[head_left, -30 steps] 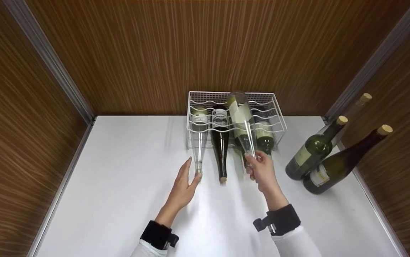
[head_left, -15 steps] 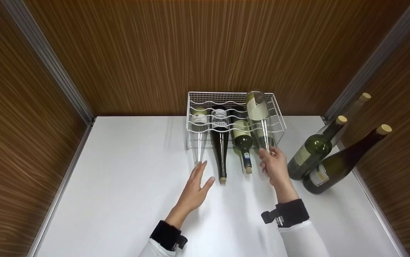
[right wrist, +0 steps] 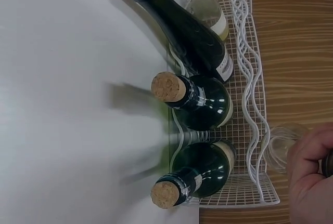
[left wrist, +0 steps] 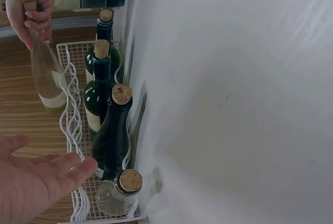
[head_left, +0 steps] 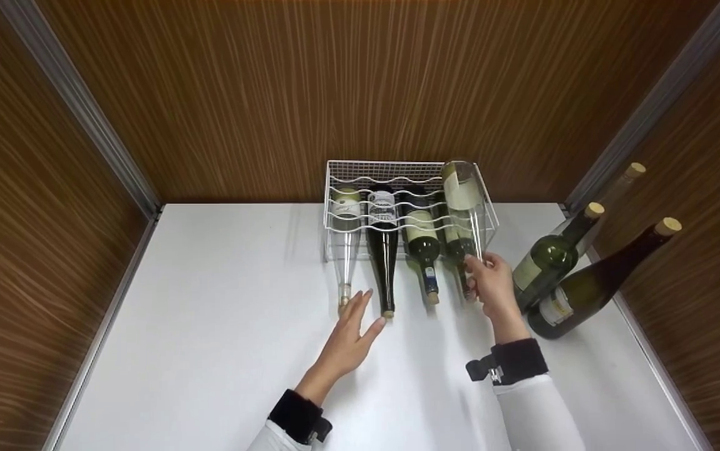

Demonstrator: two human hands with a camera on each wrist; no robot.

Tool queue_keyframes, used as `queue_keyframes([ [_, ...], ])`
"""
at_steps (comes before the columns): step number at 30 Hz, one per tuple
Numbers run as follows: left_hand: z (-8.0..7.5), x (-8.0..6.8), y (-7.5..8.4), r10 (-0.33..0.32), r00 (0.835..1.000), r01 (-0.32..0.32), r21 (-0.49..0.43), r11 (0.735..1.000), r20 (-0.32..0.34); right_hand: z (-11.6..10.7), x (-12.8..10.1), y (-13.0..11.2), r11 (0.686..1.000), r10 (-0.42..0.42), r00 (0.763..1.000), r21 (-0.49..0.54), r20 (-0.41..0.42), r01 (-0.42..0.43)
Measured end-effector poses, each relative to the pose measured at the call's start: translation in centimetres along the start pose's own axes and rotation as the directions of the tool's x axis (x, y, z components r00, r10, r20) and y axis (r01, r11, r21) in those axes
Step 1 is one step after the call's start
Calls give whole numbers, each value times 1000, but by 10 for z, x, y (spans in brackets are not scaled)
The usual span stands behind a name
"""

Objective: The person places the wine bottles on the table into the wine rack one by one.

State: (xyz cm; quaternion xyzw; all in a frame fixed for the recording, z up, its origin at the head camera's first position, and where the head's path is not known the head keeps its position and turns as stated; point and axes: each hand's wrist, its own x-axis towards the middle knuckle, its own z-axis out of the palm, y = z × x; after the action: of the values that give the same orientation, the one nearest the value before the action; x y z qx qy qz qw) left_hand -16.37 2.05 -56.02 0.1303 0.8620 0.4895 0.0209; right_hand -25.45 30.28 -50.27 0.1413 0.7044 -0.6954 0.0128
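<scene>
Looking down from the head cam first: my right hand [head_left: 491,282] pinches the neck of a clear glass bottle [head_left: 462,194], its body tilted up over the far-right slot of the white wire rack [head_left: 407,169], just ahead of the knuckles. My left hand [head_left: 350,335] lies flat on the white table [head_left: 210,326], fingers straight and spread, holding nothing; its fingertips sit just short of the corks of a clear bottle [head_left: 345,250] and a dark bottle [head_left: 385,250] lying in the rack. Right of my right wrist, two green bottles [head_left: 570,275] lean toward the wood wall.

Left wrist cam: left palm [left wrist: 31,187] is open beside the row of corked necks; the held bottle [left wrist: 44,76] shows far off, neck wrapped by the right hand [left wrist: 28,5].

Right wrist cam: only the edge of the right hand [right wrist: 309,174] and a bit of clear glass [right wrist: 278,148] show, above the rack wires [right wrist: 250,78]; the grip itself is cut off here. Three corked bottles lie in the rack, below and left of the hand.

My read on handling: glass is rigid, smooth, prob slippery and breakable against wire. Looks empty or near it, so light-ish, but held by the neck alone the body end levers down. I'd judge a 2nd grip round the labelled body safer, w/ the neck hold kept for steering.
</scene>
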Motion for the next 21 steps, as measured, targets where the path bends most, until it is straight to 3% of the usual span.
queue_keyframes([
  [21, 7, -2, 4, -14, 999, 15, -17, 1000, 48, -16, 26, 3, 999, -9, 1000, -41, 17, 10],
])
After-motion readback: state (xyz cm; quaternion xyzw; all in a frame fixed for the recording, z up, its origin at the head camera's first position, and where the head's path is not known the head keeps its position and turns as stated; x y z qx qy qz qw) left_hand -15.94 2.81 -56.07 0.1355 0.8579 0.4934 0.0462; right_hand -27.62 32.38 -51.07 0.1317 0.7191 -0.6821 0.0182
